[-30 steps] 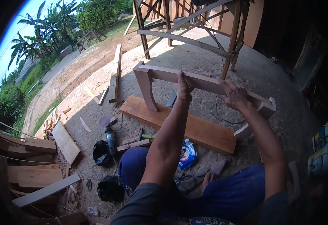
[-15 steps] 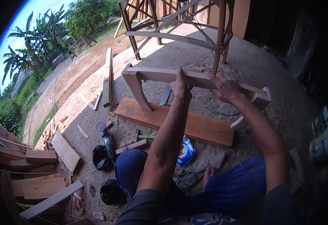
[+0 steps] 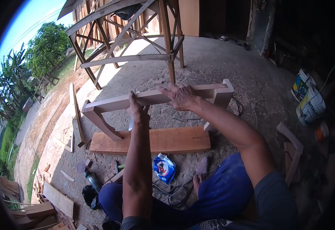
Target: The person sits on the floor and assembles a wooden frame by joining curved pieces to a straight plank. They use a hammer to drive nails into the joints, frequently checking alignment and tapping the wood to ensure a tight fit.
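A pale wooden leg frame (image 3: 112,102), with a long rail joining two curved legs, stands before me. Its left leg (image 3: 103,123) comes down on a brown plank (image 3: 175,141) lying on the ground. My left hand (image 3: 136,110) grips the rail near its middle, thumb on top and fingers closed behind it. Just to the right, my right hand (image 3: 182,96) lies over the rail and holds it, its fingers pointing left. The undersides of both grips are hidden.
A tall wooden trestle (image 3: 167,46) stands beyond the frame. Near my knees lie a blue-and-white packet (image 3: 164,168), a cable and an angle grinder (image 3: 92,179). Offcuts (image 3: 60,199) are heaped at lower left. Buckets (image 3: 311,109) and a curved wooden piece (image 3: 291,136) are at right.
My view has swung right, shifting the frame and surroundings leftward in the picture and bringing more of the buckets in. Both hands stay on the rail.
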Motion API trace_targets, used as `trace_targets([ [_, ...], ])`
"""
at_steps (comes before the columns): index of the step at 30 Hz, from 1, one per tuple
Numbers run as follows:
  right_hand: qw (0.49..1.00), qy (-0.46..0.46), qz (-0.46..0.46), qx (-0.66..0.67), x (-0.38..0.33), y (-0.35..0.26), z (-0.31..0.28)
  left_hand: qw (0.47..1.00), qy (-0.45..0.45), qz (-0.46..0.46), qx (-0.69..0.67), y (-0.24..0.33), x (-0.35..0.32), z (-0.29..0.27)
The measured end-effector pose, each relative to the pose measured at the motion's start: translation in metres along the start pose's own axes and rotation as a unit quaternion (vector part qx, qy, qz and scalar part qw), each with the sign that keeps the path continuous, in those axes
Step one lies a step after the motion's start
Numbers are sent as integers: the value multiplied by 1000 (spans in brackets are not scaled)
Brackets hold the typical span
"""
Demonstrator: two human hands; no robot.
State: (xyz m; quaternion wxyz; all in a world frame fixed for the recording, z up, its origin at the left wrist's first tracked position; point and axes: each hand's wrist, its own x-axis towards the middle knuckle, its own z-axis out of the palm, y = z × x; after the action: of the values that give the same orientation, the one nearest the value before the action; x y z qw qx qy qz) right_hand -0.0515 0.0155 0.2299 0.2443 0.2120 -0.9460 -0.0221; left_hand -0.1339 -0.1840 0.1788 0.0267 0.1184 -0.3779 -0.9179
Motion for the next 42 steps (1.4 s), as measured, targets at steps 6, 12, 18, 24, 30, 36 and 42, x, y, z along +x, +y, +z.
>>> trace_targets([
  [6,1000,9,-7,-9,2,-2,-2,1000,-25,5,10,3,3,-6],
  [12,990,-121,52,53,8,-10,-21,1000,-14,14,6,4,-1,-6],
  [18,990,-124,52,44,7,-9,-20,1000,-5,17,10,3,-3,-3],
  [24,992,-109,41,43,5,-5,-16,1000,3,7,15,0,2,-4],
  [30,990,-125,49,43,8,-10,-22,1000,11,0,7,2,3,-5],
  [36,982,-172,55,60,3,-4,-48,998,53,29,-1,9,-23,22],
  [42,954,-270,75,108,2,9,-109,994,-39,80,60,39,-47,55],
])
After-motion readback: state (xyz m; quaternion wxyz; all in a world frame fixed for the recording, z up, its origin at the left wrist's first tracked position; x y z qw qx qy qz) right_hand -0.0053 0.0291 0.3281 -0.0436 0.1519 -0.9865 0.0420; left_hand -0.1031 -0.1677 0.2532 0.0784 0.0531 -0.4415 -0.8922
